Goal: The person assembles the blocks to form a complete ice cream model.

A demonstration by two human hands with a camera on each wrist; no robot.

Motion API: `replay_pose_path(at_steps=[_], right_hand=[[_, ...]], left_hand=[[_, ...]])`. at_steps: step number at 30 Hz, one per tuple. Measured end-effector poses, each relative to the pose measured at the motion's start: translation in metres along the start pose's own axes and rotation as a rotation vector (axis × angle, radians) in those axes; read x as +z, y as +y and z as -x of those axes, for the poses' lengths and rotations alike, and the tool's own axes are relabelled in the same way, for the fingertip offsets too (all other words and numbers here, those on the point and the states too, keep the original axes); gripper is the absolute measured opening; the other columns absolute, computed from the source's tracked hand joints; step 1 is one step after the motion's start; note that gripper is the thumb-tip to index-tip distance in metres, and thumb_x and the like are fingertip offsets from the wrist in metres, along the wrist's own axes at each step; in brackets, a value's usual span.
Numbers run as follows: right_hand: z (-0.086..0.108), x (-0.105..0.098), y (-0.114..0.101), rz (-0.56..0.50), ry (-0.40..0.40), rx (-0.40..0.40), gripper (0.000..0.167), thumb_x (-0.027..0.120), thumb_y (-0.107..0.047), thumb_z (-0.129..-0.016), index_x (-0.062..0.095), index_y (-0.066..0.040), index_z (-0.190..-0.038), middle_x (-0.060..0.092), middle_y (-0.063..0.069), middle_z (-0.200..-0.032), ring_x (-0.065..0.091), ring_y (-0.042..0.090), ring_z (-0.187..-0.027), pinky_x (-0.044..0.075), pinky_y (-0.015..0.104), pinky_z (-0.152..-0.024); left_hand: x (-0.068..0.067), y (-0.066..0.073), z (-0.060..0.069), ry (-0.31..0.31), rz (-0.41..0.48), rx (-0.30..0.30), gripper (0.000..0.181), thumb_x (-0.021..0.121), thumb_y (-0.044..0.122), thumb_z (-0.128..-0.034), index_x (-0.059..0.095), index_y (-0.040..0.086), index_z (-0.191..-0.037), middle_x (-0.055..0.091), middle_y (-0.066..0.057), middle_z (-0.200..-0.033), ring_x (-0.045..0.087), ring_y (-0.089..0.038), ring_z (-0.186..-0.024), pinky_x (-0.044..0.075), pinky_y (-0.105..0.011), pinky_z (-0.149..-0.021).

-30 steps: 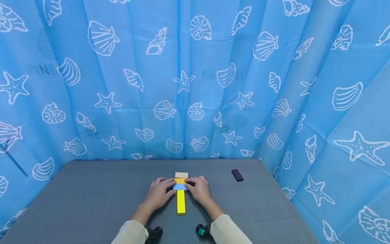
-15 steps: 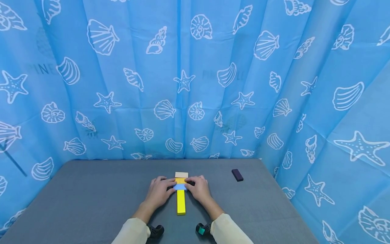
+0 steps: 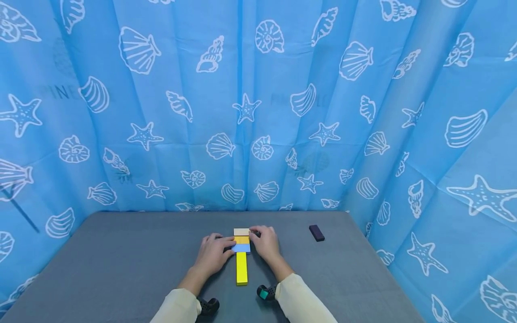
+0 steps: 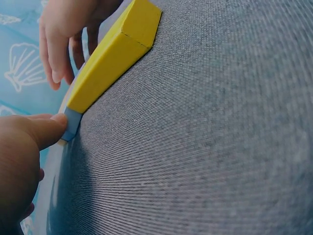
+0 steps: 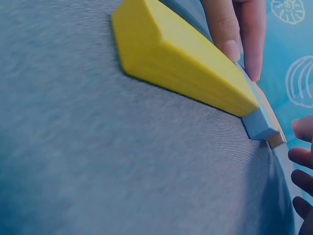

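A row of flat blocks lies on the grey table, running away from me. Nearest is a long yellow block, then a light blue block, an orange block and a cream block at the far end. My left hand rests at the row's left side; in the left wrist view its thumb touches the blue block's end. My right hand is at the right side, fingertips by the cream block's right end. Whether they touch it is unclear. In the right wrist view its fingers stand off the blue block.
A dark purple block lies apart at the right of the grey table. Behind and to the right hangs a blue curtain with white shell prints. Black wrist devices sit at both cuffs.
My right hand has moved away from me, from the orange and blue blocks' right ends to the cream block's. The left hand stays at the row; the blocks look unmoved.
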State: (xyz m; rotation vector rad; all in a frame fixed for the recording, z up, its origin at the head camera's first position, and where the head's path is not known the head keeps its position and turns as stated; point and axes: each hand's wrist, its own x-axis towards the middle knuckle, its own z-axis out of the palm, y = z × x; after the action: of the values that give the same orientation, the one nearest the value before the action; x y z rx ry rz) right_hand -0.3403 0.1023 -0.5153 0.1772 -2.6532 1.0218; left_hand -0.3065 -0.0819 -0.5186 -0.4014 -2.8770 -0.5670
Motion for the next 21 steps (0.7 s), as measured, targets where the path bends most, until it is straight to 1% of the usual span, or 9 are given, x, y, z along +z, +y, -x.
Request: replay_pose_path(at_steps=[5,9,12,15,21], right_hand=[[-0.0047,0.0020,-0.0010,0.036,-0.007,-0.012,0.022,0.068,-0.020,-0.093,0.074,-0.013,-0.112,0.070,0.003,-0.110,0.053,0.022,-0.096,0.045,0.041,-0.085],[-0.0078,0.0040,-0.0025,0.044,-0.029,0.030,0.023,0.067,-0.021,-0.093,0.073,-0.013,-0.114,0.069,0.003,-0.112,0.053,0.023,-0.099,0.043,0.043,-0.088],[-0.0098,0.0058,-0.0037,0.056,-0.035,0.046,0.023,0.067,-0.021,-0.093,0.073,-0.013,-0.114,0.069,0.003,-0.111,0.052,0.024,-0.100,0.042,0.042,-0.089],[-0.0109,0.0074,-0.0046,0.070,-0.032,0.040,0.021,0.068,-0.020,-0.092,0.074,-0.013,-0.111,0.070,0.004,-0.108,0.052,0.024,-0.099,0.040,0.042,-0.087],[-0.0098,0.0093,-0.0057,0.066,-0.042,0.052,0.020,0.070,-0.021,-0.092,0.075,-0.015,-0.110,0.070,0.003,-0.107,0.050,0.024,-0.099,0.039,0.043,-0.087]], left_hand=[[0.0026,-0.0005,0.0002,0.017,0.008,0.006,0.041,0.074,0.037,-0.0857,0.069,0.026,-0.125,0.063,0.008,-0.126,0.047,-0.027,-0.120,0.035,-0.055,-0.101],[0.0033,-0.0007,0.0007,0.026,0.005,0.007,0.041,0.075,0.036,-0.0854,0.069,0.026,-0.125,0.063,0.008,-0.126,0.048,-0.027,-0.120,0.035,-0.055,-0.101],[0.0034,-0.0008,0.0006,0.026,-0.002,0.008,0.041,0.075,0.036,-0.0856,0.069,0.026,-0.125,0.063,0.008,-0.126,0.048,-0.027,-0.119,0.034,-0.054,-0.101],[0.0032,-0.0007,0.0004,0.024,-0.010,0.014,0.040,0.074,0.036,-0.0858,0.069,0.026,-0.124,0.063,0.007,-0.126,0.048,-0.027,-0.119,0.034,-0.054,-0.102],[0.0022,-0.0009,0.0015,0.027,-0.010,0.025,0.039,0.075,0.034,-0.0857,0.070,0.025,-0.123,0.064,0.008,-0.126,0.049,-0.026,-0.118,0.033,-0.054,-0.103]])
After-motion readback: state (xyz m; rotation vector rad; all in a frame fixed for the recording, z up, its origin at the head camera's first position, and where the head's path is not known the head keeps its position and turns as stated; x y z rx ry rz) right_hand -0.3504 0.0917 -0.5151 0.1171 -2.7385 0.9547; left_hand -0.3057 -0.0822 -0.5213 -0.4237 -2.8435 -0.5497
